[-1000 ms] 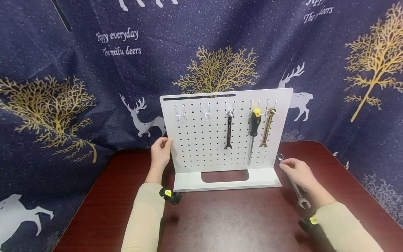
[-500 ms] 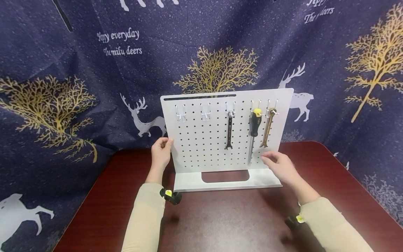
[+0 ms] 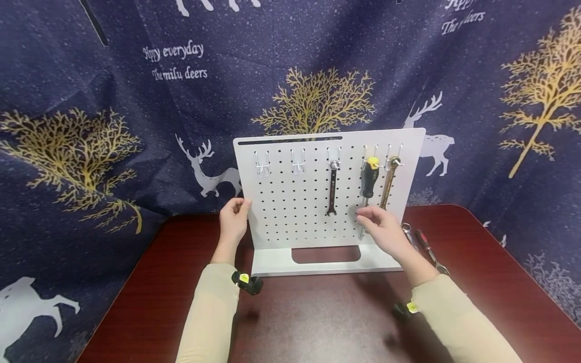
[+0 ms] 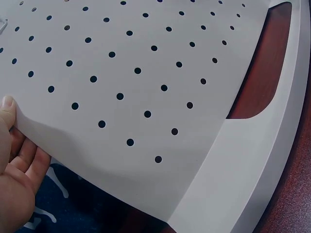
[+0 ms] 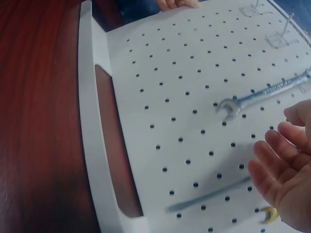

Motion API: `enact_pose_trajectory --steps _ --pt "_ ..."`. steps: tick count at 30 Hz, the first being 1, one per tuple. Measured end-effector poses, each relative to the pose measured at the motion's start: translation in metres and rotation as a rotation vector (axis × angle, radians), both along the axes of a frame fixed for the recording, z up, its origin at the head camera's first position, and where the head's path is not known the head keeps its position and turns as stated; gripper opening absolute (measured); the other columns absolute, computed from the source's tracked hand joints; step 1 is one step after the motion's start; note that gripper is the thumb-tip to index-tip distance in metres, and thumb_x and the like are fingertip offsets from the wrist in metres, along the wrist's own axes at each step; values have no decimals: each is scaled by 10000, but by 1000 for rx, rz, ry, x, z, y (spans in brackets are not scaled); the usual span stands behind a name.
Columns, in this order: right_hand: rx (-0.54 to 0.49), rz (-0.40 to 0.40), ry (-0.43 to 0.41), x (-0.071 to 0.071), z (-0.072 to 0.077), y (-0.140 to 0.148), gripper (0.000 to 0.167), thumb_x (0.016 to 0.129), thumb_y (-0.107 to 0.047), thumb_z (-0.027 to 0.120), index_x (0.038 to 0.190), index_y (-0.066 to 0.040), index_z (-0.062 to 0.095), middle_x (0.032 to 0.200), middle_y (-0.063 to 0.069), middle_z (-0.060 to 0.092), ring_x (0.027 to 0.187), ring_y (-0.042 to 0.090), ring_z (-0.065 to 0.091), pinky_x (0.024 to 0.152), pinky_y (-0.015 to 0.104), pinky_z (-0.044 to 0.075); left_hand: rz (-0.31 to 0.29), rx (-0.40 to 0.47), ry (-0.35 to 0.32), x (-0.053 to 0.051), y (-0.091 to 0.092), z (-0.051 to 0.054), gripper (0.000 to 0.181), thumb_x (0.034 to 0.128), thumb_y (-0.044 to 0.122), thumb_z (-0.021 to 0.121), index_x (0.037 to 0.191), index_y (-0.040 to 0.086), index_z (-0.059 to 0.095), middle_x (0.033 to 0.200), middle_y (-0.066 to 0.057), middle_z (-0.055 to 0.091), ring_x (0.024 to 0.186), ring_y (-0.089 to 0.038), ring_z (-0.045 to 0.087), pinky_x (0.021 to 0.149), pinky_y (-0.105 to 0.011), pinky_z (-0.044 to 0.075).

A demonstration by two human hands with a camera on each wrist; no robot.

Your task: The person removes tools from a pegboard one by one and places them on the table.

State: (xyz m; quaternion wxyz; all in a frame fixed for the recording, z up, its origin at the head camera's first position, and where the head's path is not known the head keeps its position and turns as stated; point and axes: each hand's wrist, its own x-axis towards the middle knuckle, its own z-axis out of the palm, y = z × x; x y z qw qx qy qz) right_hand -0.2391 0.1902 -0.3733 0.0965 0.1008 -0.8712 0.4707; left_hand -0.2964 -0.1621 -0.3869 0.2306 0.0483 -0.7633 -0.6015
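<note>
A white pegboard (image 3: 295, 217) stands upright on the table. My left hand (image 3: 233, 219) pinches its left edge, thumb on the front face and fingers behind in the left wrist view. Near the lower right of the board is my right hand (image 3: 383, 229), with loosely bent fingers and nothing held. It partly covers the shaft of a hanging screwdriver (image 3: 369, 179) with a yellow and black handle. A gold-toned combination wrench (image 3: 389, 184) hangs right of the screwdriver. Left of it hangs a darker combination wrench (image 3: 333, 194), which looks silvery in the right wrist view.
Two bare hooks (image 3: 262, 165) sit at the board's upper left. Beyond my right forearm lie a chrome tool (image 3: 407, 233) and a red-handled tool (image 3: 423, 239), both partly hidden. A dark patterned cloth (image 3: 218, 101) hangs behind the red-brown table (image 3: 308, 312).
My right hand has moved left from the wrench on the table to the front of the board, carrying nothing visible. The left hand keeps its hold on the edge.
</note>
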Motion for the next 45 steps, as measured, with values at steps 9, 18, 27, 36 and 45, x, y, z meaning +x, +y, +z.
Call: enact_pose_trajectory --steps 9,18,27,36,45 --pt "-147 143 6 -9 11 -25 410 956 -168 556 1329 -16 480 1329 185 539 1188 334 550 903 373 521 -3 -6 9 0 0 1 250 910 233 631 950 -14 629 763 -90 574 637 -84 480 594 -170 450" --pt "-265 187 -83 -20 11 -44 575 949 -155 562 1456 -79 301 1432 181 409 1273 354 463 990 462 456 -6 2 7 0 0 -2 254 908 236 634 945 -15 629 756 -67 568 641 -85 485 600 -165 461" --pt "-325 207 -144 -27 8 -57 599 946 -170 570 1462 -63 286 1403 206 416 1245 362 474 951 459 485 -10 0 12 -1 0 -3 263 908 245 631 959 -13 629 785 -94 585 645 -80 490 603 -161 463" --pt "-401 194 -172 -24 11 -62 489 958 -151 546 1381 0 353 1360 232 477 1220 317 493 899 315 520 -16 5 10 -1 0 0 269 913 243 626 974 -19 626 818 -121 599 655 -81 497 608 -146 470" --pt "-300 139 -137 -18 5 -55 302 973 -146 520 1227 17 532 1158 231 633 925 137 630 760 293 545 -10 -8 11 -1 0 -3 270 912 245 628 975 -18 626 833 -153 604 660 -88 502 608 -147 475"
